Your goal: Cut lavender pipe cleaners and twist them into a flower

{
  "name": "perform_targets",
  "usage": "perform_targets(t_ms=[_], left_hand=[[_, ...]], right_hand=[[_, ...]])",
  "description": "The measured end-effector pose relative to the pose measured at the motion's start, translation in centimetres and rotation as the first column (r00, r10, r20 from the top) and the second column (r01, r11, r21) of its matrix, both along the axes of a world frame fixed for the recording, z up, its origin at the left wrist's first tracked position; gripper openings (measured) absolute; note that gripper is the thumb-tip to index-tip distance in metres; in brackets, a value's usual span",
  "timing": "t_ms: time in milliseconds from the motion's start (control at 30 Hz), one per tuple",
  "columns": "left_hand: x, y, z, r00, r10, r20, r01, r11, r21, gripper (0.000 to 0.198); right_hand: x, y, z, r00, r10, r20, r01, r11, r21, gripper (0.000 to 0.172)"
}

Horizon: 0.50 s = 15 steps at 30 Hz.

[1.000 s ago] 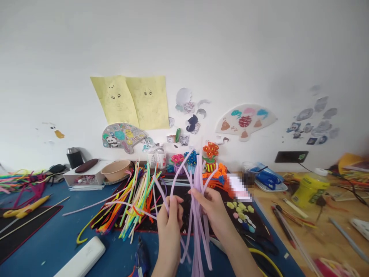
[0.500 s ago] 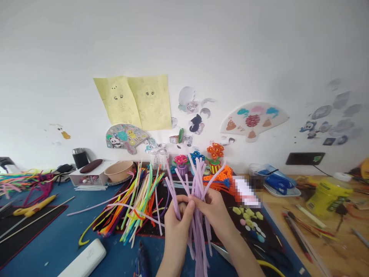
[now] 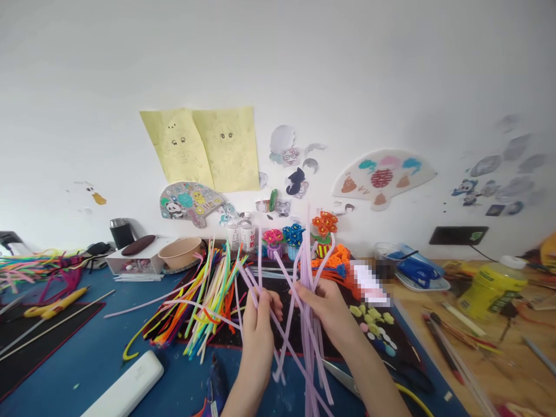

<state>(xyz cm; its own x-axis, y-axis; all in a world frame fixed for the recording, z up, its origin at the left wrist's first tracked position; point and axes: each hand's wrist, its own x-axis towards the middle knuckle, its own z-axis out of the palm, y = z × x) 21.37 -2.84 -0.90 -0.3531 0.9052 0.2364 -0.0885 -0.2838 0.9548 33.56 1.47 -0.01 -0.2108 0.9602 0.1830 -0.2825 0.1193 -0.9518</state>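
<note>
My right hand [image 3: 319,301] is closed around a loose bunch of lilac pipe cleaners [image 3: 307,330], which stand roughly upright and fan out at both ends. A few more lilac stems [image 3: 247,277] are pinched between the thumb and fingers of my left hand [image 3: 260,313]. Some stems slant across the gap between the two hands. Left of my hands lies a pile of multicoloured pipe cleaners [image 3: 212,307] on a dark mat. Below my right wrist, scissors [image 3: 343,377] are partly covered by the forearm.
A white box-shaped device [image 3: 125,388] and a blue tool [image 3: 216,385] lie at the front. Pipe-cleaner flowers in pots [image 3: 324,231] stand along the wall. Yellow pompoms [image 3: 371,315] lie to the right, with a yellow bottle [image 3: 490,289] beyond. A beige bowl [image 3: 180,253] sits back left.
My hands have moved apart. The left has shifted slightly left with a few lilac stems, drawing them away from the bunch in my right hand.
</note>
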Motion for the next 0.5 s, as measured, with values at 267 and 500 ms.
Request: perform_targets(t_ms=[267, 500], left_hand=[[1.0, -0.4, 1.4, 0.926, -0.182, 0.331, 0.201, 0.979, -0.025, 0.030], [0.3, -1.1, 1.7, 0.848, -0.273, 0.453, 0.345, 0.935, -0.083, 0.032]], right_hand=[[0.0, 0.1, 0.1, 0.991, -0.108, 0.079, 0.106, 0.994, 0.031, 0.032], [0.3, -0.1, 0.2, 0.989, -0.145, 0.040, 0.144, 0.989, 0.017, 0.033]])
